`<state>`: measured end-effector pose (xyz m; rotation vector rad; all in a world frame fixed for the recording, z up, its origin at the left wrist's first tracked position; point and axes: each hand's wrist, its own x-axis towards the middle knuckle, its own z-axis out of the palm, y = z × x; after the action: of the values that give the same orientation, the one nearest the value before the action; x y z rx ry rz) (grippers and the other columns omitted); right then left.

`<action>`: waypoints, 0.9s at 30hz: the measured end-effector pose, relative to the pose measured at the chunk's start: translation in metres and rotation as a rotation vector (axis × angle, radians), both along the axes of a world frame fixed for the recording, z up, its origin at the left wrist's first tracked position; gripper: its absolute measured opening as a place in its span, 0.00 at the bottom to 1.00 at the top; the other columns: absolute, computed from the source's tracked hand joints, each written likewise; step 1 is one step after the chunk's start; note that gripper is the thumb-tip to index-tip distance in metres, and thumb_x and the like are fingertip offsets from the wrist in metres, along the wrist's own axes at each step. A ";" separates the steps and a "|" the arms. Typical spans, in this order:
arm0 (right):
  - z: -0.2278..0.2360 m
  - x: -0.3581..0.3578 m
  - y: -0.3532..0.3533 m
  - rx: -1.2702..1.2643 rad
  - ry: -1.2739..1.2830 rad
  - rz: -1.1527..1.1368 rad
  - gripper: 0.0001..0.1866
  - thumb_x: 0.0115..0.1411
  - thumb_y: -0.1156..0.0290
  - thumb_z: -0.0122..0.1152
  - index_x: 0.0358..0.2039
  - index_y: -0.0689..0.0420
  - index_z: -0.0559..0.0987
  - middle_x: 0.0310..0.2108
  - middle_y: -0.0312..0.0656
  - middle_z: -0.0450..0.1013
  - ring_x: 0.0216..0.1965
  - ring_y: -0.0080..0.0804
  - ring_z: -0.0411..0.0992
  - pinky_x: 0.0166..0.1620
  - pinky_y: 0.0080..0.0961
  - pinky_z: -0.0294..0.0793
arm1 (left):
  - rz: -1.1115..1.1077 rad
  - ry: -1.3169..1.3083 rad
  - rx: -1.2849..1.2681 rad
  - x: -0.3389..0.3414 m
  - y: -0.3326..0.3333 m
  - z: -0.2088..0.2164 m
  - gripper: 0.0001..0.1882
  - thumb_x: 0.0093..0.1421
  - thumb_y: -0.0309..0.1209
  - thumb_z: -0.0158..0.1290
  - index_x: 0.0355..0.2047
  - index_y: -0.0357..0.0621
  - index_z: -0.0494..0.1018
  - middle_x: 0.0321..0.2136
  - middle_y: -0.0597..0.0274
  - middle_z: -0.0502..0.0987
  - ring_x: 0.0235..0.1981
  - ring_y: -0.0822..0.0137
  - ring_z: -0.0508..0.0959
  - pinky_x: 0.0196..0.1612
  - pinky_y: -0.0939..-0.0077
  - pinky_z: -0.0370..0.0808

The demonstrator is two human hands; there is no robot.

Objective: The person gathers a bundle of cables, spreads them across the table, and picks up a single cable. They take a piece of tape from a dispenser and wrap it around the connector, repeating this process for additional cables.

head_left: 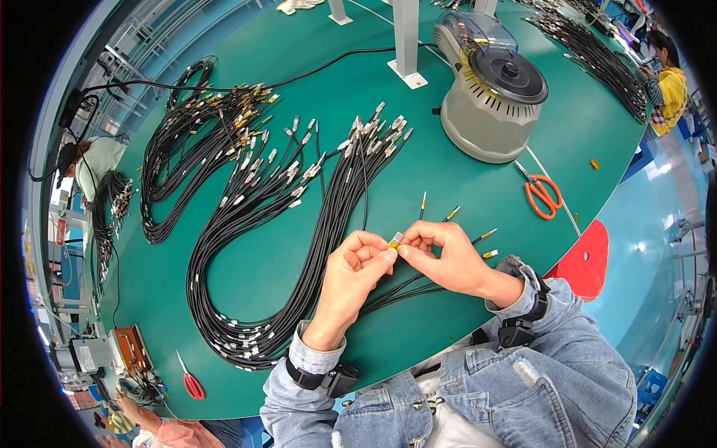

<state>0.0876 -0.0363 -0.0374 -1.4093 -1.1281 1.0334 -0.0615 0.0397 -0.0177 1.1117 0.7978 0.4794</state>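
Observation:
My left hand point(352, 275) and my right hand point(450, 259) meet above the green table, fingertips pinched on a cable connector point(396, 237). It has a silvery plug and a yellow band of tape, partly hidden by the fingers. Several black cables point(403, 287) pass beneath my hands. Their ends, with yellow, orange or metal tips, lie by my right hand. A large bent bundle of black cables point(200, 280) lies left of my hands, its metal plugs fanned out at the far end. Beyond it rests another bundle point(151, 198) with many yellow-taped ends.
A round grey tape dispenser point(489, 112) stands beside a metal post point(405, 45) at the back. Orange-handled scissors point(541, 196) lie right, red-handled scissors point(192, 381) near left. A red stool point(586, 261) adjoins the table's right edge. Co-workers sit left, lower left and far right.

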 end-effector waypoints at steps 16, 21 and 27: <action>0.005 0.001 0.000 0.011 0.042 0.004 0.07 0.55 0.73 0.57 0.30 0.64 0.76 0.21 0.32 0.70 0.22 0.14 0.62 0.25 0.15 0.62 | 0.038 0.050 0.255 -0.002 -0.004 -0.008 0.05 0.58 0.25 0.51 0.30 0.35 0.71 0.18 0.65 0.74 0.14 0.83 0.66 0.15 0.92 0.59; 0.003 0.000 -0.001 0.023 0.056 -0.004 0.07 0.55 0.73 0.56 0.30 0.64 0.76 0.22 0.32 0.71 0.22 0.14 0.62 0.26 0.15 0.62 | 0.026 0.067 0.366 -0.002 -0.007 -0.011 0.06 0.59 0.26 0.49 0.30 0.34 0.71 0.17 0.65 0.73 0.14 0.83 0.66 0.16 0.91 0.60; 0.002 0.001 -0.001 0.025 0.066 -0.004 0.08 0.55 0.72 0.57 0.30 0.64 0.76 0.23 0.33 0.71 0.22 0.14 0.62 0.26 0.15 0.62 | -0.006 0.076 0.357 -0.004 -0.008 -0.010 0.07 0.60 0.27 0.48 0.30 0.35 0.71 0.17 0.66 0.72 0.13 0.83 0.65 0.15 0.91 0.59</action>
<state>0.0887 -0.0377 -0.0351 -1.3478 -1.0861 1.0522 -0.0653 0.0320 -0.0276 1.4689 0.7928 0.5924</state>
